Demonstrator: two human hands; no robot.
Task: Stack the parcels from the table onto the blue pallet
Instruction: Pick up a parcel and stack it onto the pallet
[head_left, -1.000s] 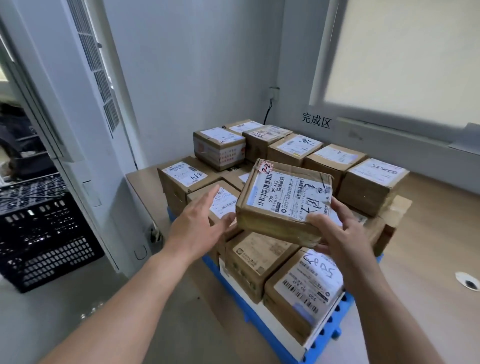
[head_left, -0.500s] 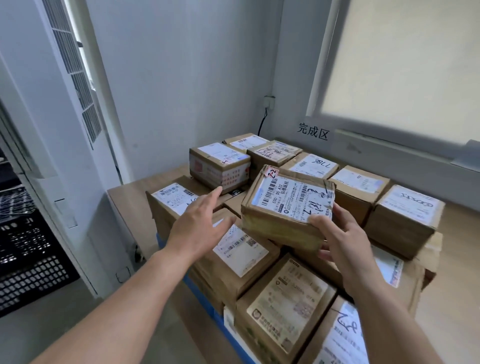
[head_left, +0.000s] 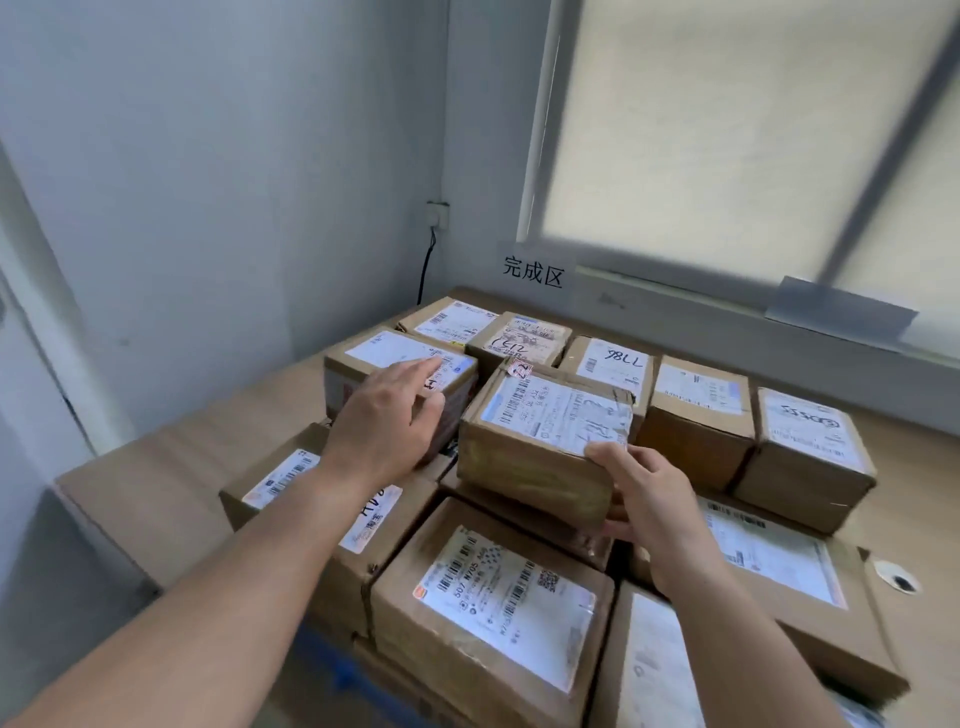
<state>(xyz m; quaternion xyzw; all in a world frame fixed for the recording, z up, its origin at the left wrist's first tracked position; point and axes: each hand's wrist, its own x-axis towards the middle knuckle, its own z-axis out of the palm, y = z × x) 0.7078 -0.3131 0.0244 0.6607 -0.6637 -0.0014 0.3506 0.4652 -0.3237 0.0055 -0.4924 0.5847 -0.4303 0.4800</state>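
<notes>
A brown cardboard parcel (head_left: 545, 441) with a white shipping label and a red "22" tag sits on the upper layer of the stack. My right hand (head_left: 649, 504) grips its near right corner, thumb on top and fingers underneath. My left hand (head_left: 384, 421) hovers with fingers apart just left of it, over the neighbouring parcel (head_left: 374, 358), holding nothing. Several labelled parcels fill the stack in two layers. Only a sliver of the blue pallet (head_left: 332, 665) shows at the bottom, under the boxes.
The stack stands in a room corner under a window (head_left: 727, 130) with a paper sign (head_left: 535, 270) on the wall. A socket with a black cable (head_left: 431, 244) is on the left wall. Wood-coloured floor (head_left: 171, 467) surrounds the pallet.
The parcel has gone forward and down onto the stack's upper layer. My left hand moved forward over the box to the left. The view has come closer to the stack.
</notes>
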